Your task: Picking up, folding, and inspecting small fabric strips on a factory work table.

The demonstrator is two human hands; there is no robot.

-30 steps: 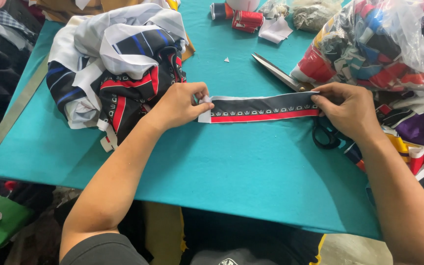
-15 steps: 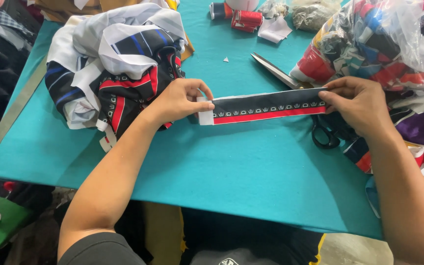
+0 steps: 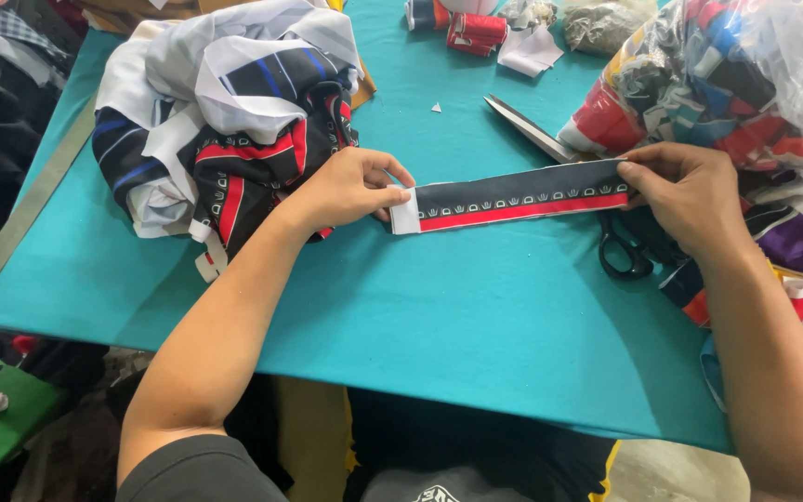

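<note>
The left hand (image 3: 350,186) pinched the white end of a long fabric strip (image 3: 522,197) between thumb and fingertips, while the right hand (image 3: 690,195) nipped the opposite end in a narrow pinch, so the strip was pulled straight between them, probably to flatten it for checking or lining up. The strip, dark with a row of small pale motifs and a red band along its lower edge, lay on the teal table (image 3: 476,316) just past its middle, running from about nine o'clock to three o'clock and tilting slightly upward toward the right hand. Just beyond the strip, at about one o'clock from its centre, a pair of scissors (image 3: 559,149) rested with its blades apart and pointing to eleven o'clock; its black handles showed below the right hand, near enough to pick up without reaching far. At ten o'clock from the left hand a heap of striped cloth (image 3: 225,121) in white, navy and red sat touching the wrist, apparently stock of the same pattern. At two o'clock a clear bag of coloured scraps (image 3: 745,74) crowded the table's right edge. Red thread spools (image 3: 476,28) stood at twelve o'clock, well apart, and a metal ruler (image 3: 34,200) lay along the left edge.
</note>
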